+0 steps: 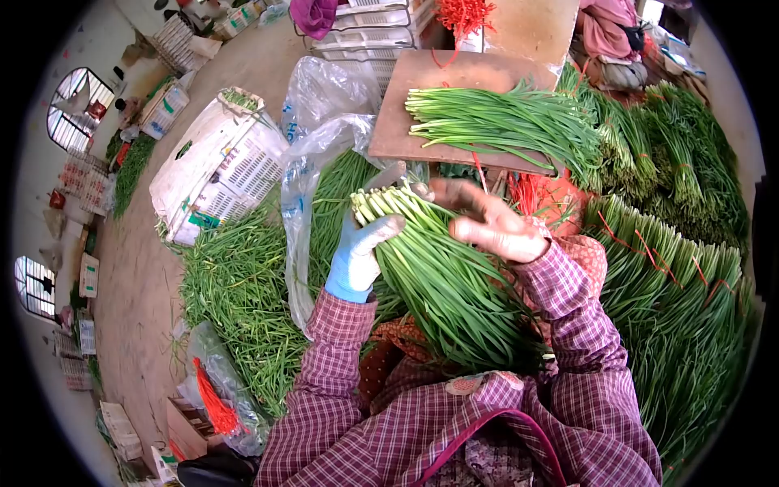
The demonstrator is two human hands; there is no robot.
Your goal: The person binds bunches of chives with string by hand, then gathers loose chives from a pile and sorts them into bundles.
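My left hand [363,247], in a blue and white glove, is wrapped round the stem end of a bunch of long green stalks [442,280]. The pale cut ends point up and to the left, and the leaves hang down over my lap. My bare right hand [487,219] is at the other side of the bunch, fingers apart, with its fingertips near the upper stems. Beyond the hands, a second bunch of green stalks [503,122] lies across a brown board [398,134].
Tied bundles [649,260] are stacked at the right. Loose greens [243,292] lie on the floor at the left, beside a clear plastic bag [296,203] and a white crate [243,174]. Red ties [464,16] hang behind the board. A person's pink clothing [604,32] shows at the top right.
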